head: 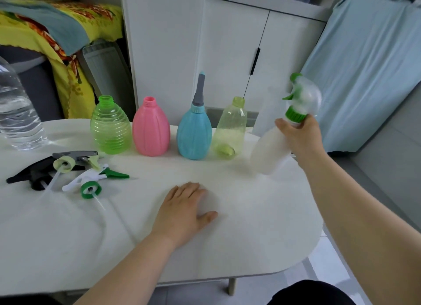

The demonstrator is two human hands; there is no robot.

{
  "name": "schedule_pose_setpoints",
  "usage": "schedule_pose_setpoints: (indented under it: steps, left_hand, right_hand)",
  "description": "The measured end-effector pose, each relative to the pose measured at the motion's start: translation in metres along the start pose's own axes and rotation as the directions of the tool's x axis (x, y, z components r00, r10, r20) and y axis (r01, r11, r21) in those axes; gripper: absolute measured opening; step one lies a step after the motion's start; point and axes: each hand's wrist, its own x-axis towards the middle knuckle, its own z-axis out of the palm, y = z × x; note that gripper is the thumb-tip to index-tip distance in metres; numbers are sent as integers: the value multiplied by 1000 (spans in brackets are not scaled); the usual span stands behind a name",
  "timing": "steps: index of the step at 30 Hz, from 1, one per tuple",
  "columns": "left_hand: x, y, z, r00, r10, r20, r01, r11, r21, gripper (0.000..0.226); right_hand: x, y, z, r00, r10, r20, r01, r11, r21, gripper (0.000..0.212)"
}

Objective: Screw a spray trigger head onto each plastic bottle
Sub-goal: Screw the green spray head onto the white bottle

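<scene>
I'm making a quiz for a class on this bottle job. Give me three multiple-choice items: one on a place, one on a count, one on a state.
1. Where do the loose trigger heads lie?
A. left part of the table
B. inside the pink bottle
C. on the floor

2. How many bottles stand in the row between the loose heads and the held bottle?
A. two
B. four
C. six

3. What is the right hand doing?
A. resting flat
B. gripping the white bottle
C. holding a cloth

Key: A, they lie on the table at left; B, green, pink, blue, pale yellow; B, its fingers wrap the neck.
</scene>
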Motion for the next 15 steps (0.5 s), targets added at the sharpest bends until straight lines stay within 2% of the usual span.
schedule_pose_setpoints:
  steps: [3,8,12,15]
  left_hand:
    - [1,-3,3,1000,9,-18,-9,1000,29,60]
    - [2,-2,5,999,14,-46,-12,999,38,58]
    - [2,-2,4,998,21,-63,-18,999,41,56]
    - [2,-1,4,997,23,-72,-20,999,40,56]
  right_hand:
    - [15,8,0,999,18,-30,-18,1000,-12,21]
    - [29,18,11,998,55,-11,-56,997,-58,33]
    - [37,21,16,999,40,12,-39,995,-87,34]
    - [40,25,16,999,40,36,-34,988,-150,45]
